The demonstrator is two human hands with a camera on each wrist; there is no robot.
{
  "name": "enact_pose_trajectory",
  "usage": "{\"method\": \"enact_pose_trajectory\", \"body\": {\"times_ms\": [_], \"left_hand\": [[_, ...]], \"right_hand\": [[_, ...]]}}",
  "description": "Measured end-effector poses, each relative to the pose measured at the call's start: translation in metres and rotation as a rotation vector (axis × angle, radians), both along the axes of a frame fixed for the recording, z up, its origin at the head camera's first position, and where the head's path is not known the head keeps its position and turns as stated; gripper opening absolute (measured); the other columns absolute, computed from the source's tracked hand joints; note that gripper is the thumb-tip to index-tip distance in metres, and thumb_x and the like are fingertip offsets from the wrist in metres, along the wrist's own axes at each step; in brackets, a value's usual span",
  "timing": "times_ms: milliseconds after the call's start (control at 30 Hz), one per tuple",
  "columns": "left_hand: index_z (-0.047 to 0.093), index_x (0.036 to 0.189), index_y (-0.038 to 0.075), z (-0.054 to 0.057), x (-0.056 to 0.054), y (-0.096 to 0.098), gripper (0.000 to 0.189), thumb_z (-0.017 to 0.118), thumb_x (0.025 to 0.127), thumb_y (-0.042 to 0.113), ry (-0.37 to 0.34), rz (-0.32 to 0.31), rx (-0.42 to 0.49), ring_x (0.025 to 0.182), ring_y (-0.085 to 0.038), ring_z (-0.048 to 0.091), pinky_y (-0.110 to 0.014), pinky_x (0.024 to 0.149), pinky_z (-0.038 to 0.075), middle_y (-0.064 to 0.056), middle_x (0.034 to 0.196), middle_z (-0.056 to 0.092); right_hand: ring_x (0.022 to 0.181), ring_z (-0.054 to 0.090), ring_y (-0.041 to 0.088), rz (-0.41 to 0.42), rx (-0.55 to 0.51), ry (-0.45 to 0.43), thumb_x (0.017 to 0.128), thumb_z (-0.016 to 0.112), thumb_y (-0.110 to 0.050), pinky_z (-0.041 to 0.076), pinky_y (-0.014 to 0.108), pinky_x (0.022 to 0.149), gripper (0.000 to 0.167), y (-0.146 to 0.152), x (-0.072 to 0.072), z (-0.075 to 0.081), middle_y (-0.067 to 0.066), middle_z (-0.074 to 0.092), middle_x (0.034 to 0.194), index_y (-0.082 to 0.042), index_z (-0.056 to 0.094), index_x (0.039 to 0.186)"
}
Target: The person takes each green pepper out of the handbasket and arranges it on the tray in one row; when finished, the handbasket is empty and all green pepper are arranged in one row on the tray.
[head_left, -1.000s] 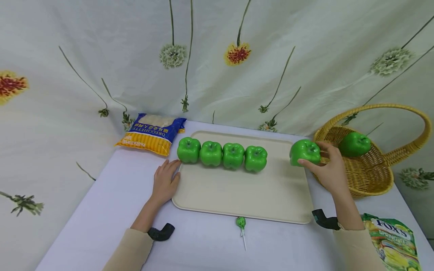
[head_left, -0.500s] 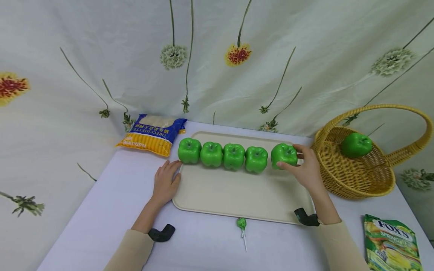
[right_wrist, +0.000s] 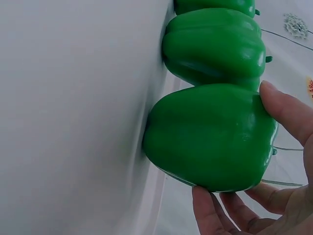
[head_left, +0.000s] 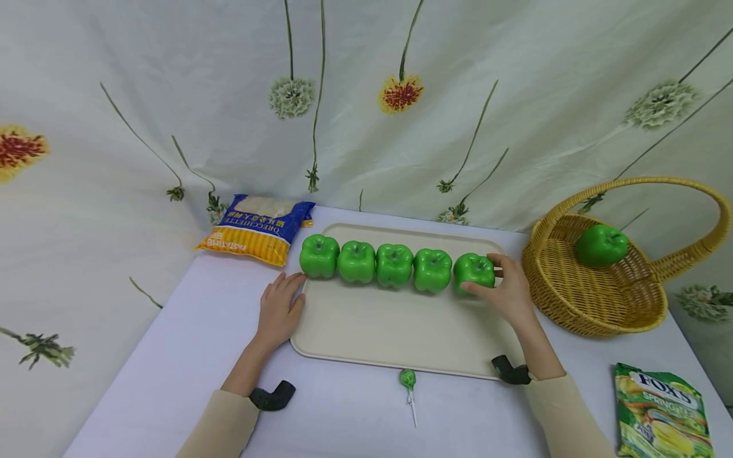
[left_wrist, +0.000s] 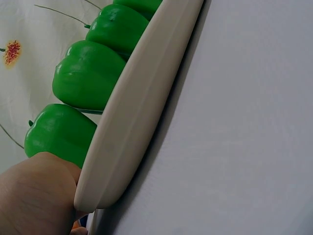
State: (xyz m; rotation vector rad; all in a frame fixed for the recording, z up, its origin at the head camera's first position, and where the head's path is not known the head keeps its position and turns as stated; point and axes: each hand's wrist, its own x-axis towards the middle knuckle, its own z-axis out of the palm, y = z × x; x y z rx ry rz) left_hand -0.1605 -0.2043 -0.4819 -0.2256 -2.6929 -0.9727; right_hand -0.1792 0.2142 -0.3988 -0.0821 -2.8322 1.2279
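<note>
Several green bell peppers [head_left: 394,266] stand in a row along the far part of a cream tray [head_left: 395,331]. At the row's right end, my right hand [head_left: 511,291] holds a bell pepper [right_wrist: 210,142] between thumb and fingers. That pepper's base is at the tray floor, and its side is close against the neighbouring pepper [right_wrist: 215,46]. My left hand [head_left: 279,308] rests at the tray's left edge, fingers extended beside the leftmost pepper [head_left: 319,256]. In the left wrist view, the hand overlaps the corner of the tray rim [left_wrist: 127,122].
A wicker basket [head_left: 590,318] with a high handle stands right of the tray, another green bell pepper [head_left: 601,245] inside. A pasta bag [head_left: 258,229] lies back left, a Fox's candy bag [head_left: 664,407] front right. A green lollipop [head_left: 408,380] lies before the tray.
My right hand has carried the bell pepper leftward from beside the basket and lowered it onto the tray at the row's right end. The left hand has stayed in place.
</note>
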Motion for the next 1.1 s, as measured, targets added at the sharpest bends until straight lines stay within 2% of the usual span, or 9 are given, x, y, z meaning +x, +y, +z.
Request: {"method": "enact_pose_trajectory", "body": {"times_ms": [433, 800, 1100], "left_hand": [[0.054, 0.134, -0.003, 0.0003, 0.0002, 0.0008, 0.041, 0.049, 0.093, 0.003, -0.025, -0.001, 0.003, 0.142, -0.048, 0.028, -0.068, 0.114, 0.01, -0.024, 0.142, 0.051], [0.054, 0.133, -0.003, 0.0018, 0.0007, 0.0012, 0.041, 0.05, 0.093, 0.003, -0.016, -0.004, 0.006, 0.141, -0.049, 0.028, -0.069, 0.114, 0.01, -0.024, 0.14, 0.051], [0.055, 0.133, -0.003, 0.002, -0.0006, 0.0015, 0.041, 0.05, 0.093, 0.003, -0.001, -0.008, 0.005, 0.14, -0.049, 0.029, -0.07, 0.113, 0.011, -0.024, 0.139, 0.052]], "right_hand": [[0.123, 0.048, 0.045, 0.015, 0.012, 0.04, 0.076, 0.084, -0.034, 0.045, 0.056, 0.097, 0.089, -0.0023, 0.0014, -0.0043, 0.028, 0.044, 0.137, 0.003, 0.038, 0.143], [0.123, 0.048, 0.045, 0.023, 0.052, 0.048, 0.076, 0.084, -0.033, 0.045, 0.057, 0.096, 0.091, -0.0043, 0.001, -0.0047, 0.028, 0.044, 0.136, 0.003, 0.036, 0.145], [0.124, 0.047, 0.048, 0.045, 0.039, 0.063, 0.076, 0.084, -0.03, 0.047, 0.059, 0.094, 0.093, -0.0007, 0.0031, 0.0001, 0.031, 0.041, 0.14, 0.004, 0.033, 0.147]]}}
